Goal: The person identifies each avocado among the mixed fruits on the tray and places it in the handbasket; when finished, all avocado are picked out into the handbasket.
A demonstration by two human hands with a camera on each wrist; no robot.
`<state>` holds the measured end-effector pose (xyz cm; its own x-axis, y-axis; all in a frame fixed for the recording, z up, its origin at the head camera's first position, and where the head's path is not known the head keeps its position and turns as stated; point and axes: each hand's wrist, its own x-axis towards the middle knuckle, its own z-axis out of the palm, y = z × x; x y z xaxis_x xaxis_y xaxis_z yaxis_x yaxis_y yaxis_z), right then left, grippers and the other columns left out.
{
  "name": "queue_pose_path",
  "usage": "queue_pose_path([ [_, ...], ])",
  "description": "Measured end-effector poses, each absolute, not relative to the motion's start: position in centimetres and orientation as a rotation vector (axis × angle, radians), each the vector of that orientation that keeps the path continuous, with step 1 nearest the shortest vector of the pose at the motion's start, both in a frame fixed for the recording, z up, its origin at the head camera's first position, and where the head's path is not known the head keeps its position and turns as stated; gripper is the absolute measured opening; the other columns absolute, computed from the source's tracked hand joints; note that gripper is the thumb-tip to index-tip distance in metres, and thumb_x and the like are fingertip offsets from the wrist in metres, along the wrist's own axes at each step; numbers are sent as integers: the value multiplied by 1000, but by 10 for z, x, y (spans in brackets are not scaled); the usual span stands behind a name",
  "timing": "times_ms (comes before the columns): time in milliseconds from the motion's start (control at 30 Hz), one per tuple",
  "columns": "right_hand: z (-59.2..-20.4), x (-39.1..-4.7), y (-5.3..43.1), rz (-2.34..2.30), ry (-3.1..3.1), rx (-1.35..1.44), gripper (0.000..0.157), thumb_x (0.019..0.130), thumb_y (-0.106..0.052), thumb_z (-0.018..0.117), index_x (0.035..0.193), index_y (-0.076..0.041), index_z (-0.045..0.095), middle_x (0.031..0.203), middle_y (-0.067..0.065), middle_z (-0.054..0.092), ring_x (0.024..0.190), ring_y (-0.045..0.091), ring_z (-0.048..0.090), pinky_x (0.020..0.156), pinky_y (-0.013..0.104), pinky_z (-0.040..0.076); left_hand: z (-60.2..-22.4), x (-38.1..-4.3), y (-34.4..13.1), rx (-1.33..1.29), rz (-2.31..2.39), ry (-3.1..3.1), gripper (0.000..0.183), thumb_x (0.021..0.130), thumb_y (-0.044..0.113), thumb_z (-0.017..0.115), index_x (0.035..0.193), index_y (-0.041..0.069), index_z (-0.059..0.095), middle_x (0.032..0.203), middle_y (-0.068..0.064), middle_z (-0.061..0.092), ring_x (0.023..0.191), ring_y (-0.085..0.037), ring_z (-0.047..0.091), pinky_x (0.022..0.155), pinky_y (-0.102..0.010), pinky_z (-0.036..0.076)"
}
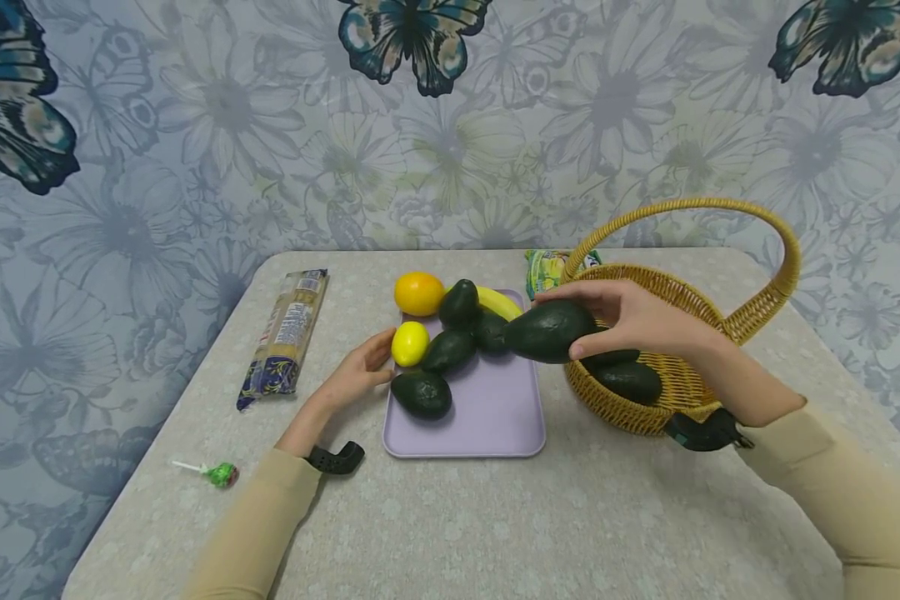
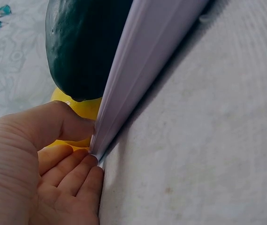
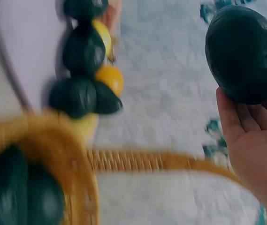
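My right hand (image 1: 630, 317) grips a dark green avocado (image 1: 549, 332) in the air between the basket and the tray; the right wrist view shows thumb and fingers around that avocado (image 3: 243, 54). At the left side of a lilac tray (image 1: 487, 417), my left hand (image 1: 356, 371) rests with fingers loosely bent. Its thumb tip touches the tray rim (image 2: 117, 89) in the left wrist view. Close to this hand are a lemon (image 1: 410, 343) and an avocado (image 1: 422, 395). Further avocados (image 1: 450, 352), an orange fruit (image 1: 418, 293) and a partly hidden banana (image 1: 498, 302) are grouped on the tray's back half.
A wicker basket (image 1: 607, 408) with a tall handle stands on the right, with avocados (image 1: 630, 382) inside. Behind it lies a green packet (image 1: 547, 271). To the left are a bag of pasta (image 1: 285, 337) and a lollipop (image 1: 221, 475). A patterned wall backs the table.
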<state>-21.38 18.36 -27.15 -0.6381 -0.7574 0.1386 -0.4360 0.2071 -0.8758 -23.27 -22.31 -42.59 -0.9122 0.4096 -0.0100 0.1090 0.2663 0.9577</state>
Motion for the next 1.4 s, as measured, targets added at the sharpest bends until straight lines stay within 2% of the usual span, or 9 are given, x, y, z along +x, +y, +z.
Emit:
queue_pose_path([
  [233,-264,-218,244,-1318,2412,-946,59,87,-3,66,142,-12,45,131,2,54,106,18,57,78,25,52,-444,-241,-229,502,1700,2300,73,88,-9,53,149,-2,15,154,-19,16,139,-32,19,113,-42,20],
  [433,-275,-224,290,-1180,2590,-745,58,87,-10,67,141,-16,45,129,-4,54,106,10,57,79,21,51,-444,-240,-230,510,1706,2314,73,88,-7,55,149,-1,16,153,-19,17,139,-31,20,113,-42,20],
  [567,-284,-225,314,-1091,2583,-684,57,88,-11,67,141,-11,45,127,1,55,105,9,57,79,23,51,-444,-240,-230,508,1699,2315,73,88,-7,55,149,-1,16,153,-18,18,139,-31,21,113,-41,20],
  [667,-290,-227,328,-989,2543,-672,57,89,-16,66,141,-12,45,129,3,53,107,5,54,79,25,50,-443,-239,-230,504,1710,2303,73,88,-7,55,149,-1,15,153,-19,17,139,-31,20,113,-42,20],
  [900,-299,-233,343,-955,2294,-683,56,91,-13,63,143,-9,42,138,13,46,114,6,52,86,26,49,-443,-240,-229,518,1732,2279,72,89,-9,54,149,-2,15,153,-20,16,139,-32,19,113,-42,19],
  [1100,-304,-232,345,-930,2213,-667,57,91,-12,62,142,-2,40,137,19,43,113,5,52,85,28,50,-444,-241,-227,527,1727,2285,72,88,-8,54,149,-1,16,153,-19,18,139,-30,21,113,-41,21],
  [1400,-309,-232,343,-883,2155,-639,62,89,-13,64,143,2,37,140,22,39,113,3,50,86,27,49,-445,-241,-229,503,1721,2287,73,88,-8,53,150,-1,16,153,-20,17,139,-32,20,113,-42,21],
])
